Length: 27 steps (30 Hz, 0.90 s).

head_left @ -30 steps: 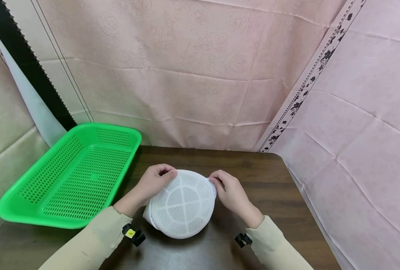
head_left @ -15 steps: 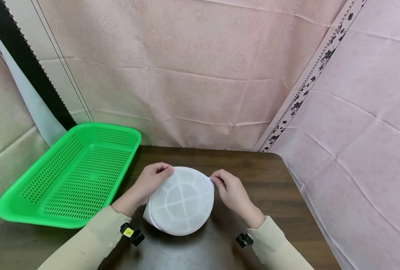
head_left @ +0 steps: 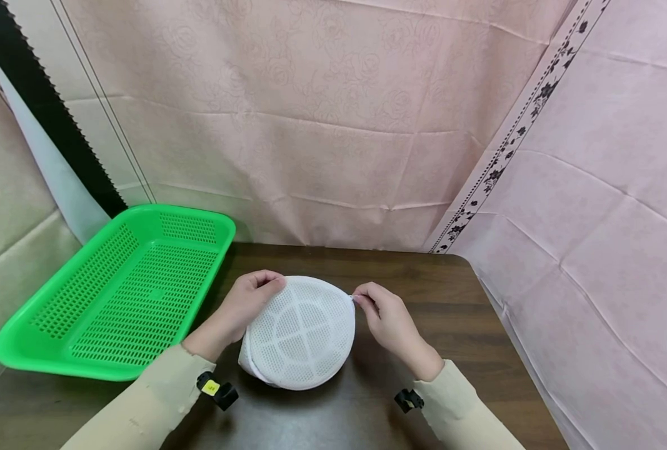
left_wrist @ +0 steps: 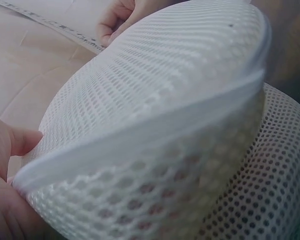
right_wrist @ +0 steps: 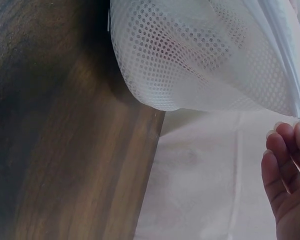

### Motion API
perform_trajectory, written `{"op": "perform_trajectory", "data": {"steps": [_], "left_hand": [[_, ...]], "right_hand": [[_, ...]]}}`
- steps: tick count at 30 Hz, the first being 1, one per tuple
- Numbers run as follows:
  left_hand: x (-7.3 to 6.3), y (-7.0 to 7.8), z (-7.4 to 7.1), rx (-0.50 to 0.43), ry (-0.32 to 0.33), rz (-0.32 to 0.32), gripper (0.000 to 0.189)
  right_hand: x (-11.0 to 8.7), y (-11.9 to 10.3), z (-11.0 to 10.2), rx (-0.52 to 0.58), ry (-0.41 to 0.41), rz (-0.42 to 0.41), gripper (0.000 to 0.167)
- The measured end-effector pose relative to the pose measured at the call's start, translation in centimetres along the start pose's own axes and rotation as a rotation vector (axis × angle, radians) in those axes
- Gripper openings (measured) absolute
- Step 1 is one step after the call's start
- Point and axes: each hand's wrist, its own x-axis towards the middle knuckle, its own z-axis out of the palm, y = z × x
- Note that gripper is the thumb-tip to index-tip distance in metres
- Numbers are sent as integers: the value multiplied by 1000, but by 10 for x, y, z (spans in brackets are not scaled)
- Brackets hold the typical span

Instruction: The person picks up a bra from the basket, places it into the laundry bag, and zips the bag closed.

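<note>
A round white mesh laundry bag (head_left: 302, 337) with cross-shaped bands on its top is held tilted over the table. My left hand (head_left: 247, 304) pinches its upper left edge between thumb and fingers. At the upper right edge, the fingertips of my right hand (head_left: 388, 319) pinch the end of the zipper. In the right wrist view, the zipper (right_wrist: 277, 42) runs down the bag's side to those fingertips, and the zipper pull is hidden there. The left wrist view shows the white edge band (left_wrist: 140, 130) between the top panel and the looser mesh side. Something faintly reddish shows through the mesh.
A green plastic basket (head_left: 153, 275) with slotted sides sits on the left of the dark wooden table (head_left: 423, 281). Pale patterned cloth (head_left: 322, 156) hangs behind the table and along both sides.
The bag has shifted slightly left and away from me, its top tilting a little. My left hand has moved left with it, while my right hand has drifted slightly right, still at the zipper.
</note>
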Motion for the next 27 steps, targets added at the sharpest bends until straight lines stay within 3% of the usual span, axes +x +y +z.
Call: {"op": "perform_trajectory", "data": {"steps": [9, 15, 21, 24, 27], "left_hand": [[-2, -2, -6, 5, -36, -5, 34], [-2, -2, -11, 87, -173, 60, 28], [-3, 17, -21, 358, -318, 174, 23], [-2, 31, -20, 508, -352, 251, 26], [1, 41, -11, 582, -363, 307, 30]], "right_hand": [[5, -2, -5, -23, 35, -49, 4], [13, -4, -10, -8, 92, -36, 5], [15, -4, -9, 6, 56, 17, 6], [16, -6, -7, 20, 42, 28, 5], [18, -9, -5, 35, 36, 28, 4]]}}
